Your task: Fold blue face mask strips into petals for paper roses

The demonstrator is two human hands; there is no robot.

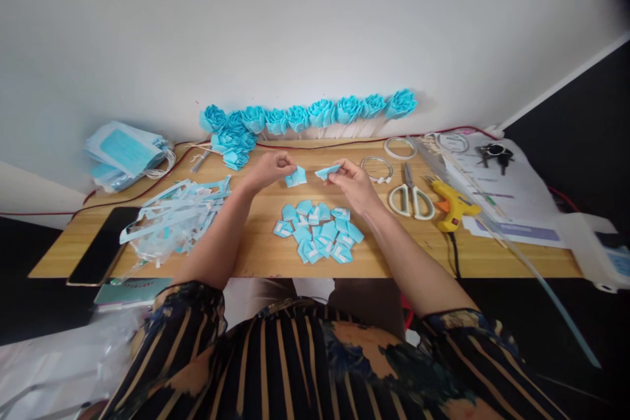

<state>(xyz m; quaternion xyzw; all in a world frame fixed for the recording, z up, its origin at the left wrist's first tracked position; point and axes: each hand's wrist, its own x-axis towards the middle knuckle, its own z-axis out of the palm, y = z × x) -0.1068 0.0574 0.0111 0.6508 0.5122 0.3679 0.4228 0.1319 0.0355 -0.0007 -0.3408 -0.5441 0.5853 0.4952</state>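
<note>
My left hand (273, 169) pinches a small folded blue petal piece (296, 177) by its upper left edge, above the wooden table. Across a narrow gap, my right hand (351, 182) grips another folded blue piece (327, 172) between thumb and fingers. The two pieces are apart. Below both hands lies a loose pile of similar folded blue pieces (319, 233), some with white strips on them. Behind the hands, a row of blue flowers (322, 113) with pale stems leans against the wall.
White-handled scissors (411, 200), a yellow glue gun (453, 207) with a black cord and tape rings (399, 147) lie on the right, near papers (516, 177) and keys (495, 154). On the left are cut strips (177, 213), a phone (104, 246) and stacked face masks (125, 147).
</note>
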